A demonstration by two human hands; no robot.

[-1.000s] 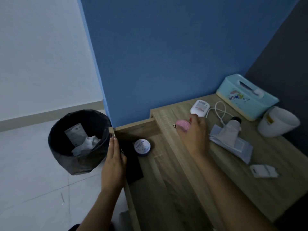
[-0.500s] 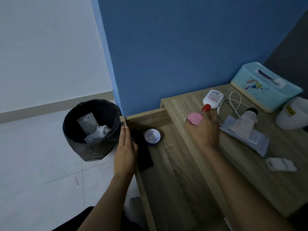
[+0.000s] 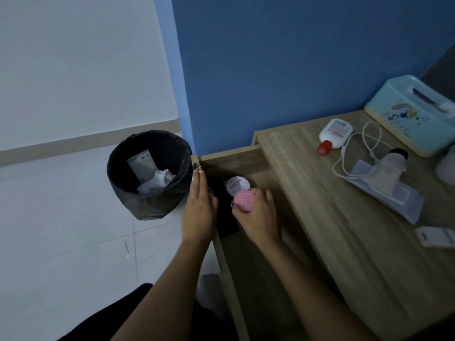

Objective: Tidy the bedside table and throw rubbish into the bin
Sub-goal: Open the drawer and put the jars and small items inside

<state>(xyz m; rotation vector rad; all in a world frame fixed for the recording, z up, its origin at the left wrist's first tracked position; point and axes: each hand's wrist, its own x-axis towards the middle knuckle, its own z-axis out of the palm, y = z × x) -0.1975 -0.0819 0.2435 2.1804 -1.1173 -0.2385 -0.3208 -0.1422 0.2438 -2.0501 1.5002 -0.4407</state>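
My right hand [image 3: 258, 212] grips a small round pink case [image 3: 243, 200] and holds it inside the open wooden drawer [image 3: 236, 158], just in front of a white-lidded round tin [image 3: 236, 185]. My left hand [image 3: 200, 207] rests flat along the drawer's left side wall, fingers straight, partly over a flat black item [image 3: 225, 217] on the drawer floor. A black bin [image 3: 147, 173] with paper and tissue in it stands on the floor to the left of the drawer.
On the bedside table top [image 3: 369, 254] lie a white tube with a red cap [image 3: 333, 134], a white cable [image 3: 357, 153], a small bottle on a wipes pack [image 3: 386, 185], a white charger [image 3: 435, 236] and a teal tissue box [image 3: 413, 114].
My right hand has carried the pink case from the table top leftwards and down into the drawer. The left hand has stayed on the drawer's edge; the view has shifted.
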